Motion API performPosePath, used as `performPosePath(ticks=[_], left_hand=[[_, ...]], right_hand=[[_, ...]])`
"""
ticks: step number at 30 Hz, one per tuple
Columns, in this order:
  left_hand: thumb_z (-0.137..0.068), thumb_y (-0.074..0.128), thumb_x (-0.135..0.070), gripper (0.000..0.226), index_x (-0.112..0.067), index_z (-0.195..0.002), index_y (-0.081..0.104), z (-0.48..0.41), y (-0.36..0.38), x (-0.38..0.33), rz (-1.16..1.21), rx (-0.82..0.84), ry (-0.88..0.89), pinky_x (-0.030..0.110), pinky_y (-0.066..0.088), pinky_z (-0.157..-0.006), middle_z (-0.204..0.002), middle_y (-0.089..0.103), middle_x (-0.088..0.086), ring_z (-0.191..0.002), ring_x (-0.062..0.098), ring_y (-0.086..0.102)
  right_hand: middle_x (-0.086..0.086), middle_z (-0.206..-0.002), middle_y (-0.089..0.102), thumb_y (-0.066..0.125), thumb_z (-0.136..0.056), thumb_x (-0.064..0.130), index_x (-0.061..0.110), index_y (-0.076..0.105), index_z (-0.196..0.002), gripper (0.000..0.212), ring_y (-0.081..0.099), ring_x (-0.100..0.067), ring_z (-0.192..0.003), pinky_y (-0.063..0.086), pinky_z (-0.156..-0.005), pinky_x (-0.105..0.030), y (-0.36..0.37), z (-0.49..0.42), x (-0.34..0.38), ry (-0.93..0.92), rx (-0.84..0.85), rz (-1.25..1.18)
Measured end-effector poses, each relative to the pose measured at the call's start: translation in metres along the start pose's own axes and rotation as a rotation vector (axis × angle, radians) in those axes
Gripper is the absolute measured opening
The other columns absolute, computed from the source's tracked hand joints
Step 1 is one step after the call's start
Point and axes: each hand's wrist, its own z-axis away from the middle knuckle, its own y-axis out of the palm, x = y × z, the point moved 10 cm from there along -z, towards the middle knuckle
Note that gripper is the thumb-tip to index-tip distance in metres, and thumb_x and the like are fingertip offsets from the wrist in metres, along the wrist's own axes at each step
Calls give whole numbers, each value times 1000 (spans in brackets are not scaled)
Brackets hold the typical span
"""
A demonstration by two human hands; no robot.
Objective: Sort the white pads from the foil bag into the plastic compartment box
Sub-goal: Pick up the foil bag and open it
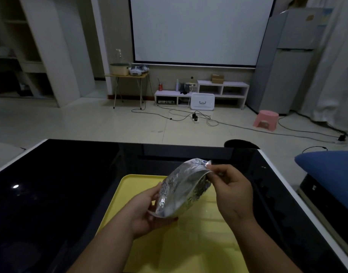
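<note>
A crinkled silver foil bag is held up over a yellow tray, tilted with its mouth toward the upper right. My left hand cups and grips the bag's lower end from underneath. My right hand pinches the bag's top edge near the opening. The bag's mouth looks slightly parted; I cannot see any white pads inside. A faint clear plastic compartment box seems to lie on the tray beneath the bag, mostly hidden and hard to make out.
The tray sits on a glossy black table with a white rim. A blue cushion lies to the right of the table. Beyond are floor cables, a pink stool and a low white shelf.
</note>
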Motion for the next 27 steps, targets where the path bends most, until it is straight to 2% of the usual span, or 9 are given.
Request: performPosePath(ticks=[4, 7, 10, 14, 17, 20, 23, 25, 27], left_hand=[[-89, 59, -16, 26, 4, -101, 68, 2, -4, -18, 21, 10, 132, 33, 60, -62, -90, 74, 19, -69, 27, 72], [-94, 53, -4, 29, -3, -121, 62, -1, -22, -38, 12, -36, 266, 37, 60, -66, -103, 73, 21, -82, 33, 72], [-91, 55, 6, 39, -16, -124, 59, 7, -36, -53, 11, -89, 386, 35, 58, -57, -100, 75, 17, -79, 31, 72], [-84, 64, 9, 75, -43, -134, 43, 21, -38, -67, -67, -73, 525, 38, 59, -64, -106, 74, 8, -92, 29, 73], [-84, 63, 11, 90, -46, -146, 31, 22, -47, -76, -125, -89, 580, 47, 59, -76, -108, 73, 1, -97, 28, 72], [-82, 62, 15, 86, -39, -144, 36, 24, -58, -85, -195, -133, 628, 39, 58, -69, -111, 72, 0, -96, 22, 72], [-81, 57, 19, 75, -26, -139, 44, 21, -69, -89, -225, -174, 639, 32, 55, -65, -110, 73, 3, -96, 24, 71], [-81, 55, 13, 58, -24, -127, 53, 21, -75, -88, -220, -201, 621, 27, 52, -57, -104, 73, 1, -89, 22, 71], [-77, 56, -3, 47, -24, -119, 59, 22, -82, -87, -214, -223, 615, 28, 49, -53, -97, 73, 3, -80, 23, 68]], right_hand=[[3, -87, 74, 59, -87, -5, 15, 73, -95, 26, 69, -7, -81, 56, -70, -22, 7, -1, -9, 65, 66, -58], [-2, -89, 74, 57, -85, 12, 13, 74, -85, 17, 68, -17, -89, 55, -79, -35, 15, -2, -28, 194, 100, -136], [-3, -83, 71, 59, -92, 25, 13, 72, -81, 21, 66, -30, -90, 56, -80, -47, 23, 0, -47, 312, 85, -107], [-6, -101, 69, 66, -90, 29, 11, 68, -104, 24, 64, -25, -95, 53, -80, -39, 47, 9, -75, 523, 177, -159], [-4, -98, 70, 65, -91, 29, 11, 69, -108, 25, 63, -21, -88, 51, -71, -34, 75, 18, -87, 657, 323, -191], [-4, -98, 75, 63, -93, 21, 14, 71, -107, 18, 68, -17, -81, 49, -63, -24, 89, 14, -82, 575, 380, -94], [1, -106, 74, 60, -94, 11, 17, 67, -113, 21, 69, -17, -98, 56, -79, -32, 98, 12, -76, 510, 390, -93], [5, -113, 71, 58, -94, 9, 20, 63, -118, 27, 66, -16, -105, 56, -86, -37, 104, 13, -74, 476, 401, -53], [9, -116, 67, 57, -93, 5, 22, 59, -121, 33, 65, -11, -103, 56, -81, -31, 112, 16, -70, 455, 432, -53]])
